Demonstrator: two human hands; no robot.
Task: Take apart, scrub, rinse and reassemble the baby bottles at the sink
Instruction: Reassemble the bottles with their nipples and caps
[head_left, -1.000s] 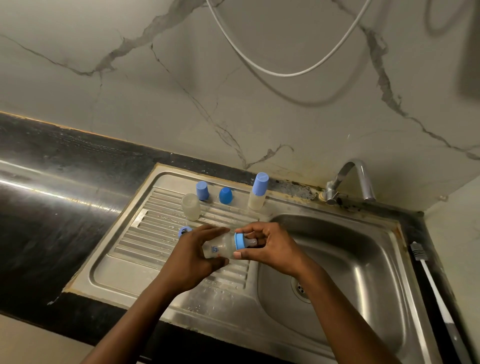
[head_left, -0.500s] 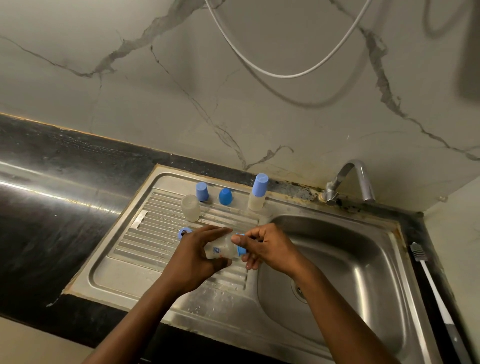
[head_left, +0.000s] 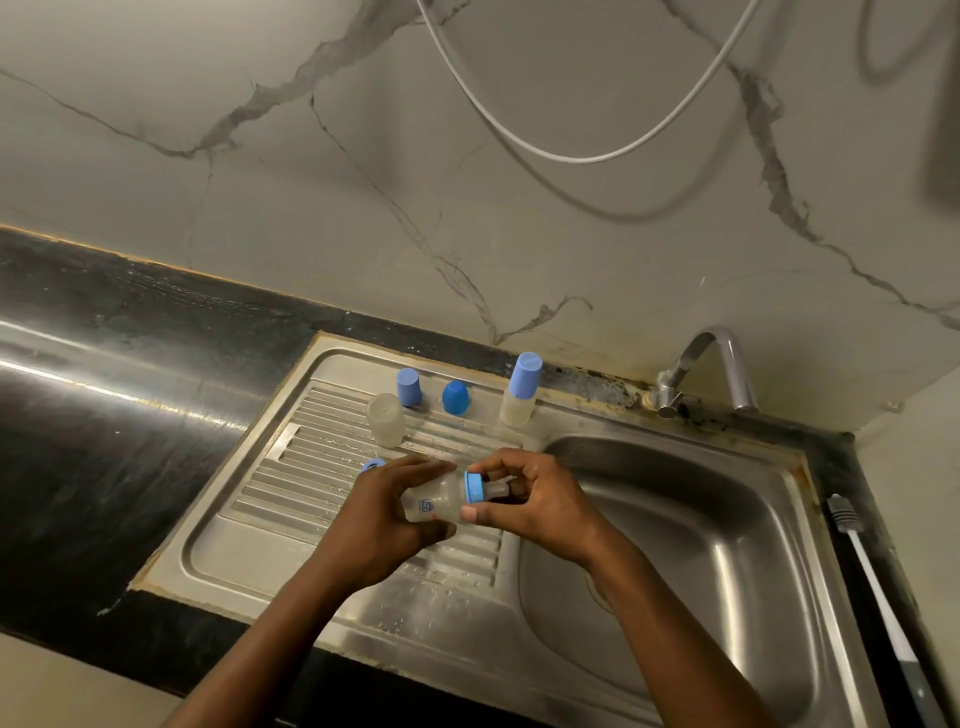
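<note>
Lying on its side above the draining board (head_left: 291, 499), a small clear baby bottle (head_left: 436, 504) is held between both hands, just left of the sink basin (head_left: 727, 519). The left hand (head_left: 384, 514) wraps its curled fingers round the bottle's body. The right hand (head_left: 535, 504) grips the neck end, thumb against the blue collar (head_left: 474, 487) and fingers curled over the pale teat (head_left: 496, 488), which points right.

At the far edge of the board a second bottle (head_left: 517, 408) stands upright with a tall blue cap (head_left: 525, 374) on it. Left of it sit a rounded blue cap (head_left: 455, 397) and a taller blue cap (head_left: 409, 387), with a clear bottle body (head_left: 385, 420) just nearer. A blue ring (head_left: 371, 465) peeks out beyond the left hand's knuckles.

The tap (head_left: 722, 364) curves over the basin's far side. A white-handled bottle brush (head_left: 872, 571) lies on the dark counter (head_left: 104, 415) strip right of the sink. A white hose (head_left: 571, 156) loops across the marbled wall.
</note>
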